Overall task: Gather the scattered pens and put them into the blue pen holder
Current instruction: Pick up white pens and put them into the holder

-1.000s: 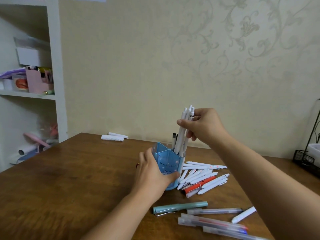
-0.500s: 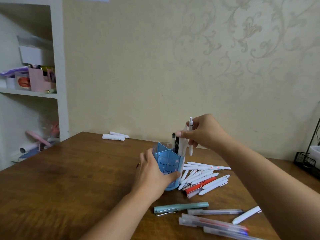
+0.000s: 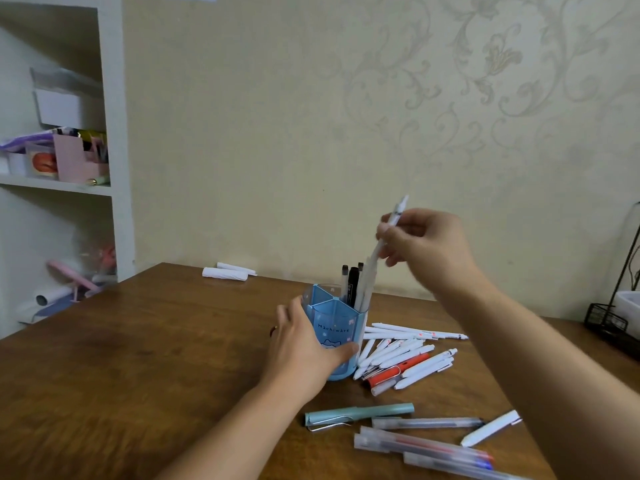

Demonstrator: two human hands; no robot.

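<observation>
Change: since half a second ago the right hand (image 3: 427, 245) has risen from the holder's rim and now carries one white pen (image 3: 388, 237) tilted, tip end down; the left hand has not shifted.
Right hand: fingers pinch the white pen near its upper end, above and just right of the holder; the pen is motion-blurred, and I cannot tell whether its lower end is already inside the compartment.
Left hand (image 3: 304, 344): fingers and thumb wrap the near-left wall of the blue pen holder (image 3: 334, 327), judged to be steadying it so it does not tip as pens drop in.
Holder: upright at mid-table, divided into compartments; the far-right one holds several black and white pens (image 3: 353, 285), the near-left ones look unfilled.
Loose pens, right: a pile of white pens (image 3: 408, 355) with one red pen (image 3: 398, 370) lies touching the holder's right base.
Loose pens, near: a teal pen (image 3: 360, 412), clear-barrelled pens (image 3: 426, 445) and a stray white pen (image 3: 491, 427) lie well apart from the holder on the table (image 3: 138, 358).
Progress: judged early; most pens remain outside.
Risk: a tilted pen may catch the divider or the pens already standing.
</observation>
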